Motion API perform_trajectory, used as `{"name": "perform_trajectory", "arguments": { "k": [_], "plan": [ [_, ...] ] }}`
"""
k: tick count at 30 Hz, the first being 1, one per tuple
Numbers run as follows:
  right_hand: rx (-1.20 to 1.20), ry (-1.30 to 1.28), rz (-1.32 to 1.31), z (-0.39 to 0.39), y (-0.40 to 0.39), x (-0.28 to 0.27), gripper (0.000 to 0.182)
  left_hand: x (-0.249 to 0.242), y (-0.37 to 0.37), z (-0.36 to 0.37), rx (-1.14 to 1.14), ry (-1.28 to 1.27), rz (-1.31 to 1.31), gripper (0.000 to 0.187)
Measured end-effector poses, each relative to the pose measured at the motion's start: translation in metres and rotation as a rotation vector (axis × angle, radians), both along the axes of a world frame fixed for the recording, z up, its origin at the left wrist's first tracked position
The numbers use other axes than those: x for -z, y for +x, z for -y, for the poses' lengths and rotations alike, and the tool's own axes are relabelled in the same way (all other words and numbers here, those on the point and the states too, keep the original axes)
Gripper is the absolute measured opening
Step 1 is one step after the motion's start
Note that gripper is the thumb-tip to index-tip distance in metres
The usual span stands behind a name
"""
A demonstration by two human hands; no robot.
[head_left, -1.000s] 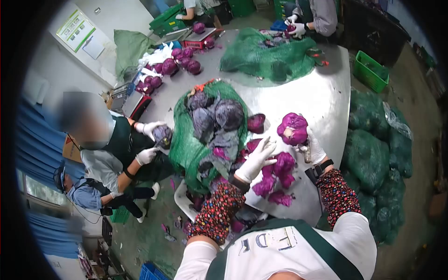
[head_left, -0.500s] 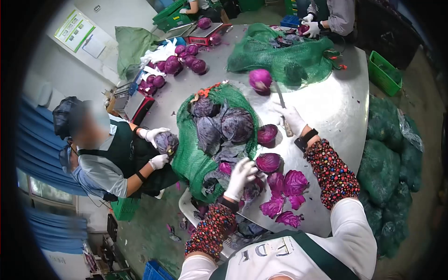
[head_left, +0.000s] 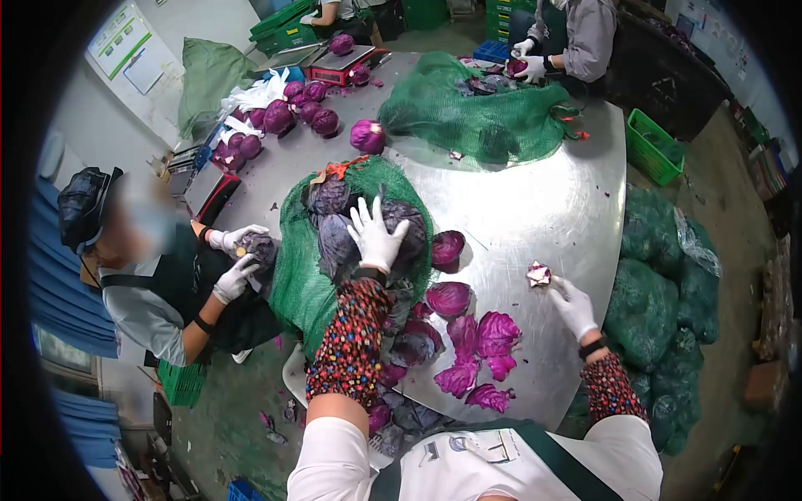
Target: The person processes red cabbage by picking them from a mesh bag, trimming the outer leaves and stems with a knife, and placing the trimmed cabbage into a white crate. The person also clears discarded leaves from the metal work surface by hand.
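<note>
My left hand (head_left: 378,235), in a white glove, reaches over the dark outer-leaved cabbages (head_left: 338,242) in an open green mesh bag (head_left: 292,250). Its fingers are spread and lie against one cabbage. My right hand (head_left: 574,309), also gloved, is out at the table's right side. At its fingertips is a small cut piece of cabbage (head_left: 538,274), whitish with purple edges. I cannot make out a knife in either hand. Between my hands are purple cabbages (head_left: 449,298) beside the bag and several loose purple leaves (head_left: 499,334).
A co-worker (head_left: 159,292) at the left holds a dark cabbage. Trimmed cabbages (head_left: 280,117) sit near red scales (head_left: 347,67). Another green mesh bag (head_left: 476,117) lies at the far side, where a second person works. Full mesh sacks (head_left: 647,313) stand right of the metal table (head_left: 535,209).
My left hand has moved up onto the bagged cabbages. My right hand has swung right and no longer shows the knife. The blurred, trimmed cabbage has moved left and sits beyond the bag.
</note>
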State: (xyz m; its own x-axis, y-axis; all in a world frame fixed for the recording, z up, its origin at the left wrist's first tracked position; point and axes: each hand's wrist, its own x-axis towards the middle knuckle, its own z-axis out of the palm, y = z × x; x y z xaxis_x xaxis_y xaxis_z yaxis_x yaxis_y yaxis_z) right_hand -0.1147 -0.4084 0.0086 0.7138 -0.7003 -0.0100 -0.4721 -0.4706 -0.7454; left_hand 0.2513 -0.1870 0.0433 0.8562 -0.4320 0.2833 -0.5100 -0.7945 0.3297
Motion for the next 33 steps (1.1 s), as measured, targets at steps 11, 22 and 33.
{"name": "perform_trajectory", "arguments": {
  "k": [11, 22, 33],
  "plan": [
    [-0.102, 0.493, 0.223, -0.127, 0.011, 0.072, 0.042, 0.052, -0.197, -0.041, 0.860, 0.405, -0.273, 0.087],
    [-0.669, -0.073, 0.382, -0.137, 0.210, -0.057, 0.030, 0.028, -0.222, -0.268, 0.526, 0.535, -0.398, 0.085],
    [-0.913, -0.214, 0.114, -0.081, 0.391, -0.013, 0.072, 0.072, -0.289, -0.275, 0.145, 0.010, -0.590, 0.064]
  ]
}}
